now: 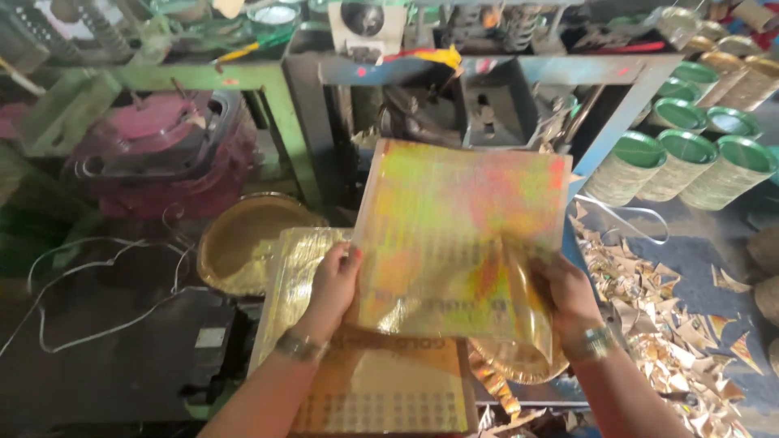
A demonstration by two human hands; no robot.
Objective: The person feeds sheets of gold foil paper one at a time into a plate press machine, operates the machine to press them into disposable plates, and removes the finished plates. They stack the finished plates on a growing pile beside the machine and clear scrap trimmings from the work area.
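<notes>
Both hands hold one sheet of shiny gold foil paper [458,235] up in front of the blue-framed press machine [487,97], which serves as the reference point here. The sheet is roughly square, gold with red, orange and green reflections, and tilted slightly; its lower right corner curls over.

The left hand [333,288] grips the sheet's lower left edge, fingers closed around it, a bracelet at the wrist. The right hand [568,292] pinches the lower right edge where the foil folds, a bangle on that wrist too. Neither hand is spread open.

Below the machine and under the held sheet lies a stack of gold sheets [296,276], with a brown cardboard sheet [389,389] nearer the person; the cardboard carries rows of small pale dots and a band of print at its top edge. A formed gold plate [243,243] sits left of the stack, below and left of the machine. Another gold plate rim [519,369] shows under the right hand.

To the right of the machine lie stacks of green-faced paper plates [690,162], laid on their sides. Below these, gold trimmed scraps [657,316] litter the floor. Left of the machine stand a green frame [243,81] and a pink motor housing [162,154]. A white wire [97,268] loops beneath that housing.
</notes>
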